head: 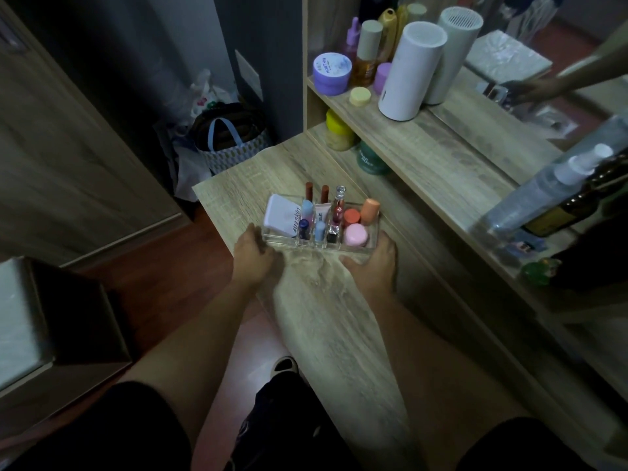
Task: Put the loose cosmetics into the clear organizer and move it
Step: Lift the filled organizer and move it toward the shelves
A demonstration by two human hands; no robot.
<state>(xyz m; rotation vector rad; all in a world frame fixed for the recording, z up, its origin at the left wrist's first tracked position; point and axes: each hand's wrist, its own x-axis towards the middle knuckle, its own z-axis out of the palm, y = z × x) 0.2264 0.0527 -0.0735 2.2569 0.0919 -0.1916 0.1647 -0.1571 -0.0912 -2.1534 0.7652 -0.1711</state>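
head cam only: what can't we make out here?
- Left hand and right hand fingers: curled behind the clear organizer corners, so grip is unclear.
- Whether the organizer is lifted off the desk: undecidable from above.
- Spray bottle at right: blurred.

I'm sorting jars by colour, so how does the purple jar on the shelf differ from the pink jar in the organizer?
The purple jar is wider and carries printed text on its pale lid; the pink jar is smaller with a plain lid. The purple jar stands free on the shelf; the pink jar sits in the clear organizer, in its right-end compartment. Both are squat, round and lidded.
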